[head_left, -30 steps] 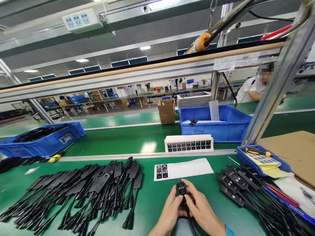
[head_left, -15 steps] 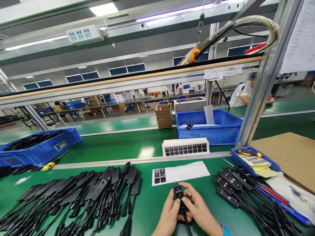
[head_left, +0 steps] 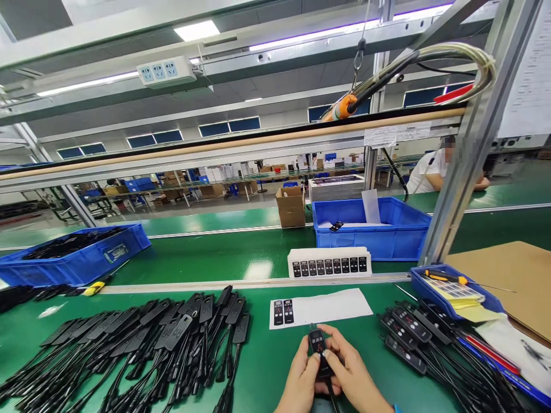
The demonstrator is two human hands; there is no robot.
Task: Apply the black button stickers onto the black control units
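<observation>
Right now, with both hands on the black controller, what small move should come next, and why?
Probably press the thumbs along the label face of the controller. Both the left hand and right hand grip it, and the sticker sheet has only two labels left.

Controller cable and both wrists — cut off below.

Green surface under black cabled parts. Black controller with red marks on its face. White sheet carrying 2 black labels. Blue bins, left one filled with black. Yellow-handled screwdriver in a blue tray. Brown cardboard box.
</observation>
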